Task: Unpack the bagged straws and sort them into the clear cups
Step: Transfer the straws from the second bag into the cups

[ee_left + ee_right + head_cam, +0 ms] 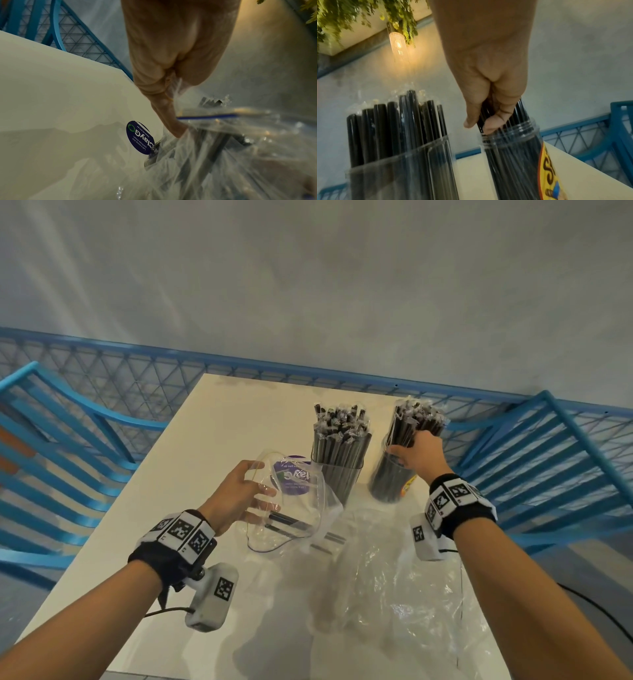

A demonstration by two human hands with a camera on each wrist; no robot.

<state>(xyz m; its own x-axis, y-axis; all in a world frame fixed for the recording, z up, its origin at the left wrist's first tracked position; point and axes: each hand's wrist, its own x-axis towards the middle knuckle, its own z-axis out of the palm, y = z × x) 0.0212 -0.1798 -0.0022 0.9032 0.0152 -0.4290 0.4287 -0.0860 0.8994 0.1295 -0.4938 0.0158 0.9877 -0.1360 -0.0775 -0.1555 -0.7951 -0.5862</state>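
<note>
Two clear cups stand at the back of the white table (144, 546). The left cup (337, 474) is packed with thick black wrapped straws (342, 422). The right cup (390, 477), with a yellow label (546, 170), holds thin black straws (416, 416). My right hand (416, 455) grips a bundle of those thin straws (488, 116) just above the cup's rim (510, 131). My left hand (239, 494) holds the mouth of a clear zip bag (291, 508) raised off the table; a few black straws (291, 520) lie inside it. In the left wrist view the fingers (164, 108) pinch the bag's edge (205, 116).
A round purple sticker (294, 477) lies on the table behind the bag. Crumpled clear plastic (394, 570) covers the near right of the table. Blue slatted chairs stand at left (68, 457) and right (548, 460), with a blue mesh railing (239, 364) behind.
</note>
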